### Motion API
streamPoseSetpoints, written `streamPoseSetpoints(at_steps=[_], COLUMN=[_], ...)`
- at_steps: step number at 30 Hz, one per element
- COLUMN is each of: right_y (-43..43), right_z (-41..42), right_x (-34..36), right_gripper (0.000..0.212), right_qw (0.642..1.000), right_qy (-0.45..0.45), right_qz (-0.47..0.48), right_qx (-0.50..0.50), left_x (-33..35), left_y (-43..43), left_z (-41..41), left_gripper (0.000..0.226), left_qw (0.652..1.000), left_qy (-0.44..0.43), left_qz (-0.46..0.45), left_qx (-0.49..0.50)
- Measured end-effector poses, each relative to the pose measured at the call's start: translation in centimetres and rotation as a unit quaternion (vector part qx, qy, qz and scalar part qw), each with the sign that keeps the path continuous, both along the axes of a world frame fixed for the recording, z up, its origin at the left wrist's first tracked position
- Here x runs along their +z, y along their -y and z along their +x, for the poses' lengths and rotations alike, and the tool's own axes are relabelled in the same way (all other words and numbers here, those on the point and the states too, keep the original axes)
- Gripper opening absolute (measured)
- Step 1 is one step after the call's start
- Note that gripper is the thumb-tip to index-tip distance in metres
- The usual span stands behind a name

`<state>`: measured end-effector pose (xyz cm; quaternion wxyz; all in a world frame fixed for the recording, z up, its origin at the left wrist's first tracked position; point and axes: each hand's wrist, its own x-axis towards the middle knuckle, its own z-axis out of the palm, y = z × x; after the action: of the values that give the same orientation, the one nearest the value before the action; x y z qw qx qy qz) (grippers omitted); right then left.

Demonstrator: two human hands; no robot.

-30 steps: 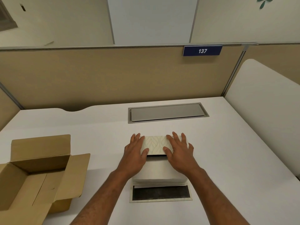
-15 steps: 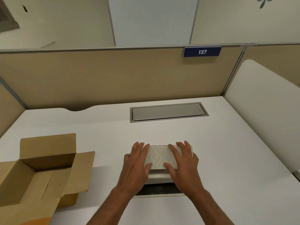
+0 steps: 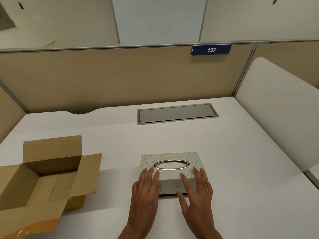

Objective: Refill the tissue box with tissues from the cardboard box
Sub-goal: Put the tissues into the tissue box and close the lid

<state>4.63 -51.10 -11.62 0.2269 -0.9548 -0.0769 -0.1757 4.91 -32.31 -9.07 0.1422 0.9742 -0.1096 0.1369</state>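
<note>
My left hand (image 3: 146, 190) and right hand (image 3: 196, 192) are both flat and spread, fingers splayed over the near top edge and front face of the tissue box cover (image 3: 170, 167). Pressing, not gripping; nothing pinched in either hand.

Change over the last second: the cover was tipped up with the white tissue stack exposed under it and the dark base plate sticking out toward me. Now the cover sits level, oval chrome slot (image 3: 171, 165) facing up. The stack is no longer visible. Only a thin dark strip of the base (image 3: 170, 194) shows under the front edge, between my hands.

My read: the refill is in and this is the closing step. That dark strip suggests the cover may not be fully seated at the front; probably needs a last push down or a slide back.

Contents:
- Tissue box: tissues presumably inside, but I can't confirm. The slot shows a pale reflective surface, and no tissue is pulled through.
- Cardboard box (image 3: 43, 178): well to my left on the white desk (image 3: 241, 169), flaps open, visible interior bare down to the bottom panels. The near corner is out of frame, so I can't rule out anything there.

Farther back, the closed grey cable hatch (image 3: 177, 114) is set into the desk.
</note>
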Motion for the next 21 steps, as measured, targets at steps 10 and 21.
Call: streamPoseSetpoints(at_steps=[10,21], right_y=[0.5,0.9], right_z=[-1.8,-1.8], right_x=[-2.3,-1.1], right_gripper=[0.054,0.049], right_qw=[0.996,0.994], right_qy=[0.013,0.003], right_qz=[-0.086,-0.102], right_qx=[-0.002,0.029], left_x=[-2.7,-2.4], left_y=[0.4,1.5], left_z=[-1.5,-1.7], left_gripper=[0.049,0.052], left_qw=[0.998,0.999], left_qy=[0.003,-0.014], left_qz=[0.041,0.001], left_qx=[0.037,0.042])
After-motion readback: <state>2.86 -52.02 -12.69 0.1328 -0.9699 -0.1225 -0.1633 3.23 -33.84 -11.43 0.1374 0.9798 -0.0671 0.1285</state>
